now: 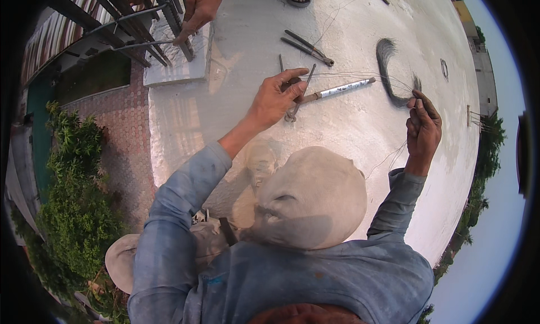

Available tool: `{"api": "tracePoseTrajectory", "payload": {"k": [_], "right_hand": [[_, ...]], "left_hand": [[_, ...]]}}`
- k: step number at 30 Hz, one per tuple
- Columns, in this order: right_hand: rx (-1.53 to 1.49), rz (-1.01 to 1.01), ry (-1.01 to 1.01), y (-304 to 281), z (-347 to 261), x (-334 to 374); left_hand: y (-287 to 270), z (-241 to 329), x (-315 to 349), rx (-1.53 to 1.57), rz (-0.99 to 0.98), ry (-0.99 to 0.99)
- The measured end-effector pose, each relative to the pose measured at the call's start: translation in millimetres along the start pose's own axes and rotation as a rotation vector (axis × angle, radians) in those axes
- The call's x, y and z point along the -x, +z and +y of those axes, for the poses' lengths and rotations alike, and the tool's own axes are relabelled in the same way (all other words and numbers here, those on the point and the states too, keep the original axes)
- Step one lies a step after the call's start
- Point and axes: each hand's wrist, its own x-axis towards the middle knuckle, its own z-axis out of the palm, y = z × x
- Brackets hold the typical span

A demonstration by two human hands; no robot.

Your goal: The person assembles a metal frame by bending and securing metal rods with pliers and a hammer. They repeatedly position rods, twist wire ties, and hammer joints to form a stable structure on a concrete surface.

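Right hand (424,121), right of frame, pinched thin wires (349,73) running to the left hand (277,99), upper centre, probably keeping strands untangled; couldn't tell if left fingers gripped them. Curved wire bundle (383,65) and pincers (309,47) lay beyond, presumably for easy reach.

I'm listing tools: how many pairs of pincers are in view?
2. The upper pincers lie on the pale slab, beyond the left hand; the lower pincers are partly hidden by that hand, their head below its fingers. Others may be hidden.
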Motion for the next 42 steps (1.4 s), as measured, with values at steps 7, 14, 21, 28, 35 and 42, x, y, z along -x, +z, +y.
{"api": "tracePoseTrajectory", "payload": {"k": [7, 14, 21, 28, 35, 42], "right_hand": [[1.253, -0.636, 0.099, 52, 74, -6], [0.56, -1.223, -0.19, 282, 99, 21], [0.49, -1.259, 0.343, 370, 100, 19], [0.096, -0.732, 0.489, 477, 182, 48], [-0.091, -0.492, 0.244, 544, 216, 106], [-0.119, -0.304, 0.138, 573, 203, 104]], "left_hand": [[-99, 26, 33, -0.872, -0.049, 0.21], [-166, 85, 95, -0.962, -0.095, 0.069], [-278, 101, 140, -0.632, -0.022, -0.029], [-397, 89, 108, -0.677, 0.413, 0.314], [-413, 61, 52, -0.67, 0.356, 0.333], [-415, 41, 48, -0.451, 0.371, 0.335]]}}
